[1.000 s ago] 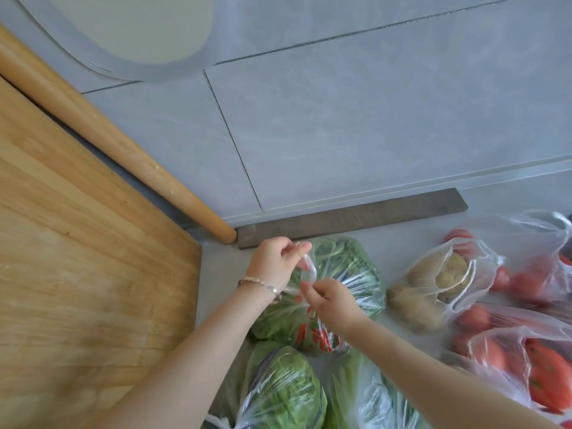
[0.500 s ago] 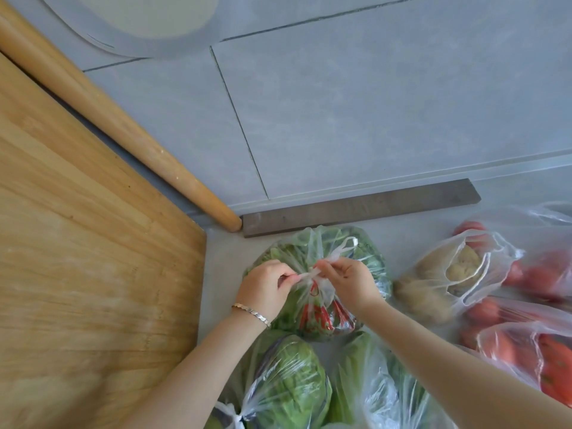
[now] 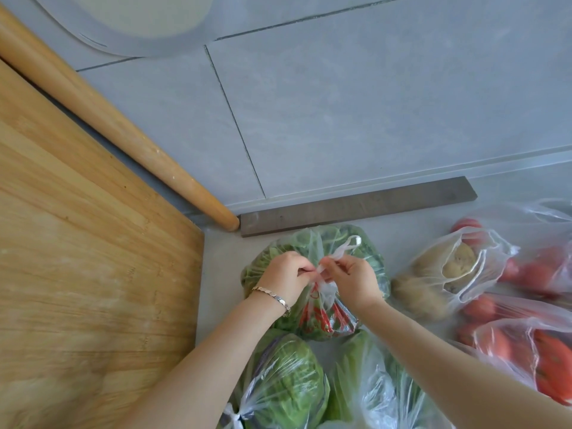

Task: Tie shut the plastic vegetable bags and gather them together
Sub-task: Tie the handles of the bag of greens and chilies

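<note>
Both hands, left (image 3: 286, 278) and right (image 3: 353, 281), pinch the greens bag's (image 3: 368, 255) handles: thin, slippery film, likely best gripped near the knot; potato bag (image 3: 433, 274) lies at 3 o'clock.

Both my forearms (image 3: 216, 351) are bare right back to the edge of view. Round the wrist of my left hand (image 3: 286, 275) runs a slim bracelet (image 3: 271, 296): small flat pale-gold links, one silvery plate

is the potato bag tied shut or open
Open. The potato bag gapes at its mouth, its handle loops lie loose and unknotted, and a potato shows directly through the opening.
</note>
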